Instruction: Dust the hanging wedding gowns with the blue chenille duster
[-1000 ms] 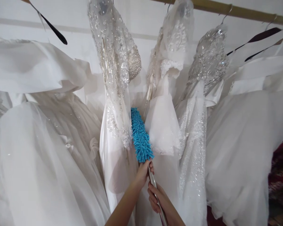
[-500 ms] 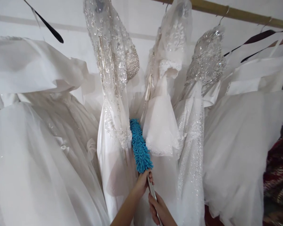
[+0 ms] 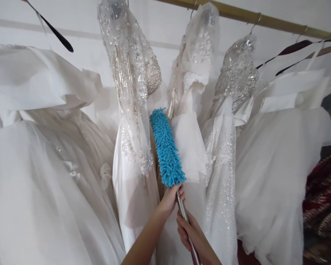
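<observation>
A duster with a fluffy blue head (image 3: 167,149) and a metal handle rises in front of the gap between two hanging white dresses. Just below the blue head, my left hand (image 3: 171,197) is closed around the handle. My right hand (image 3: 189,228) grips the same handle lower down. Left of the duster hangs a white dress with beads and sequins (image 3: 134,95). To its right is a white dress with a lace-edged bodice (image 3: 191,132), partly covered by the blue head.
A wooden rod (image 3: 242,18) runs along the top right, with hooks hanging from it. Farther right are a silver-sequinned dress (image 3: 234,73) and a full white gown (image 3: 270,158). A wide white gown (image 3: 38,176) fills the left. Dark red patterned fabric (image 3: 324,191) shows at the right edge.
The duster and both hands have moved up and slightly right, and the blue head looks larger, nearer the camera. Both hands keep their hold. The view has shifted slightly.
</observation>
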The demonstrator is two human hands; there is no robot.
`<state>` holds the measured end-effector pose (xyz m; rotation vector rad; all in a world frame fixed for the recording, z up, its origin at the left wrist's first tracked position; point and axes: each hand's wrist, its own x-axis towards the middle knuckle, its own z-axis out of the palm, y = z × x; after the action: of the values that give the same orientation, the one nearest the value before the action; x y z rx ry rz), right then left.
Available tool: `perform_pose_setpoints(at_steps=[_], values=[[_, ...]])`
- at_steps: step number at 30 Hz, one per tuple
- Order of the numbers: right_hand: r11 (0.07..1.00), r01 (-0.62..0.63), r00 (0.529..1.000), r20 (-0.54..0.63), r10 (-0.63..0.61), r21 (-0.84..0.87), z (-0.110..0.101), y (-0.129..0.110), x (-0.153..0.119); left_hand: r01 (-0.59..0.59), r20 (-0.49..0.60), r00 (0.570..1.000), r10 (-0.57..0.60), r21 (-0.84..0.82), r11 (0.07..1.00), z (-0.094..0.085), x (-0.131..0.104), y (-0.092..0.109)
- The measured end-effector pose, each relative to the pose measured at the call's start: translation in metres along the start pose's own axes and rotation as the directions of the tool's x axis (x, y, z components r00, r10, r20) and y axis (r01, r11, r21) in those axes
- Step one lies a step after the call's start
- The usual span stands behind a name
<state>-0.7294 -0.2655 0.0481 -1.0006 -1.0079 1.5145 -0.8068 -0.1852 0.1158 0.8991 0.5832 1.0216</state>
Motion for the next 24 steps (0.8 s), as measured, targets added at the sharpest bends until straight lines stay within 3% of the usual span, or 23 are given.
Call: perform_pose_setpoints(at_steps=[4,9,15,24], values=[[0.999,0.018,1.0,0.011,-0.019,0.034,-0.004,-0.005,0.005,-0.013,0.028,1.0,0.014,-0.042,0.999,0.003,0.01,-0.003],[0.999,-0.014,0.999,-0.041,0.016,0.045,-0.014,0.021,0.009,0.087,-0.003,0.996,-0.088,-0.071,0.994,-0.007,0.015,-0.025],[0.993,-0.106,0.99,-0.084,0.109,0.047,-0.021,0.05,0.004,0.138,-0.02,0.99,-0.14,-0.089,0.986,-0.025,0.009,-0.057],[0.984,-0.18,0.979,-0.1,0.178,-0.017,-0.014,0.06,-0.018,0.225,-0.089,0.967,-0.238,-0.138,0.965,-0.044,-0.004,-0.088]])
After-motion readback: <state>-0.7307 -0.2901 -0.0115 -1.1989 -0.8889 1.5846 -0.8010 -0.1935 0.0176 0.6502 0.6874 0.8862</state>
